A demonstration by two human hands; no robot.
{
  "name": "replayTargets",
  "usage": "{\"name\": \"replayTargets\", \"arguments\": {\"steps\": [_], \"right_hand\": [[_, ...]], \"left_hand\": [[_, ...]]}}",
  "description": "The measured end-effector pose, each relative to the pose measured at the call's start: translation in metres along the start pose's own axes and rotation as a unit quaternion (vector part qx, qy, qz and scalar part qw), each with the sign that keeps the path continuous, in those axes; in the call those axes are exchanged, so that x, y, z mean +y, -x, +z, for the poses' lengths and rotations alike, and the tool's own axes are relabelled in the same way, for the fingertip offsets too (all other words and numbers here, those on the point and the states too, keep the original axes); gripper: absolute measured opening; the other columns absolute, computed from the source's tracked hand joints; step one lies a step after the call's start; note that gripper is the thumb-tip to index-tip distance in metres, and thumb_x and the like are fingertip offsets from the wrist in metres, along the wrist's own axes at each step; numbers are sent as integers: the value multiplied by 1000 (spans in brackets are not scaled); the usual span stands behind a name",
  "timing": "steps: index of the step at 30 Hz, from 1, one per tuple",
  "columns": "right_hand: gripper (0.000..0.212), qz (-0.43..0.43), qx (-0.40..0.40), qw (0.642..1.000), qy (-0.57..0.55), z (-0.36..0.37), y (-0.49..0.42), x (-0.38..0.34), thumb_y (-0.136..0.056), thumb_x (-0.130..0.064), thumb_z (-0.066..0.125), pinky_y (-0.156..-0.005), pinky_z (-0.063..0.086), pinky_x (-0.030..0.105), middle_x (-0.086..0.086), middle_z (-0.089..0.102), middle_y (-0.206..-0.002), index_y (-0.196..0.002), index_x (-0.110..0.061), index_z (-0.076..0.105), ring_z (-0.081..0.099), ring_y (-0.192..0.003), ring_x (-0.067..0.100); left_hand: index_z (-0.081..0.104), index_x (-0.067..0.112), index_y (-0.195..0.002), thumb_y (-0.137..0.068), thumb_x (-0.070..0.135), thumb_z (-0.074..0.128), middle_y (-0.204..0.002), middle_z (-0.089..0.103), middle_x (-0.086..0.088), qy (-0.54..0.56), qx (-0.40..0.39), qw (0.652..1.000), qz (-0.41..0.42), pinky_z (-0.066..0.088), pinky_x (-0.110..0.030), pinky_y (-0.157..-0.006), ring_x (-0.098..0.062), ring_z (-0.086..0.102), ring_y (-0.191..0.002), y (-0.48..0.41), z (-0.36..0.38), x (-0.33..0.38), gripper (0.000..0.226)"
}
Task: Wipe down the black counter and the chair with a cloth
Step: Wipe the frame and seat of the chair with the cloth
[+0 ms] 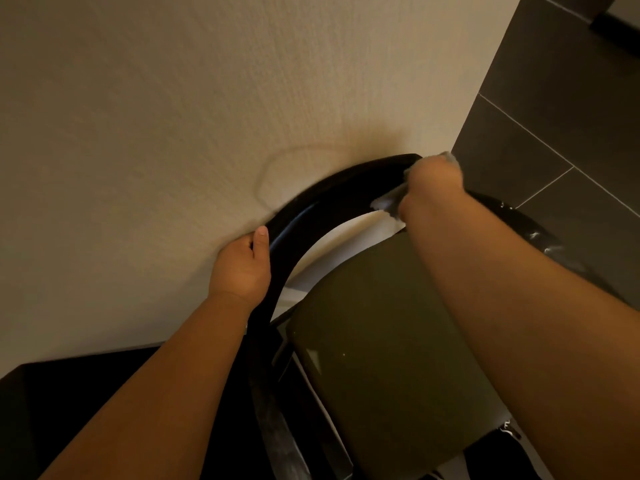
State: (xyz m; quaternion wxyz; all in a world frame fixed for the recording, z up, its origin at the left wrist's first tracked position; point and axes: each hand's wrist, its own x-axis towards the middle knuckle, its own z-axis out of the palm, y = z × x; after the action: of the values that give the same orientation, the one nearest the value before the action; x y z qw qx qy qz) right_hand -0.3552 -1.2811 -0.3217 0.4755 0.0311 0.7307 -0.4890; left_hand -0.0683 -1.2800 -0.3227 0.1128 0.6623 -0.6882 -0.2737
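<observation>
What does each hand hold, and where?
Left hand grips the chair's black back rail on its left side. Right hand holds a bunched cloth against the rail's top.

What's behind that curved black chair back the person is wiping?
Behind the curved black chair back stands a beige textured wall with a faint curved mark. Fingers of the left hand reach behind it, unseen; the right hand and pale cloth cover its right end.

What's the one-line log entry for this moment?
left hand: grips chair rail | right hand: holds cloth on rail | stage: rail wipe
</observation>
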Motion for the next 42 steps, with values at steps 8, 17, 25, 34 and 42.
{"name": "replayTargets", "arguments": {"steps": [8,17,25,34,42], "right_hand": [[85,-208,130,933,264,30,35,48,-108,-48,38,-129,8,55,26,-16,-169,-163,-10,-15,-12,-158,39],[71,-379,82,837,385,-11,5,52,-107,-52,33,-126,22,56,20,15,-167,-164,-16,10,9,-157,37],[43,-512,119,724,446,1,7,36,-104,-40,44,-96,45,51,20,61,-113,-117,-3,62,55,-104,40],[51,-423,44,790,442,-41,-15,13,-106,-58,24,-84,49,50,7,61,-98,-107,-18,56,59,-91,31],[49,-608,42,605,513,-12,1,40,-104,-46,47,-116,33,56,20,59,-131,-132,-9,62,51,-124,44]], "left_hand": [[68,7,-92,-112,48,28,-77,54,2,-45,30,999,0,39,-34,-73,-25,55,-78,-1,5,-2,61],[46,25,-68,-113,46,30,-66,50,4,-63,45,997,-7,31,-34,-58,-18,48,-61,-2,7,-1,53],[50,21,-72,-113,46,30,-67,52,3,-81,52,995,-7,35,-34,-65,-20,51,-63,-3,8,-3,52],[47,19,-70,-114,44,29,-65,46,3,-98,53,994,-8,35,-37,-66,-29,50,-68,-1,8,2,53],[52,16,-73,-114,45,29,-63,46,4,-120,94,988,-18,32,-36,-60,-21,44,-59,2,13,4,55]]}}
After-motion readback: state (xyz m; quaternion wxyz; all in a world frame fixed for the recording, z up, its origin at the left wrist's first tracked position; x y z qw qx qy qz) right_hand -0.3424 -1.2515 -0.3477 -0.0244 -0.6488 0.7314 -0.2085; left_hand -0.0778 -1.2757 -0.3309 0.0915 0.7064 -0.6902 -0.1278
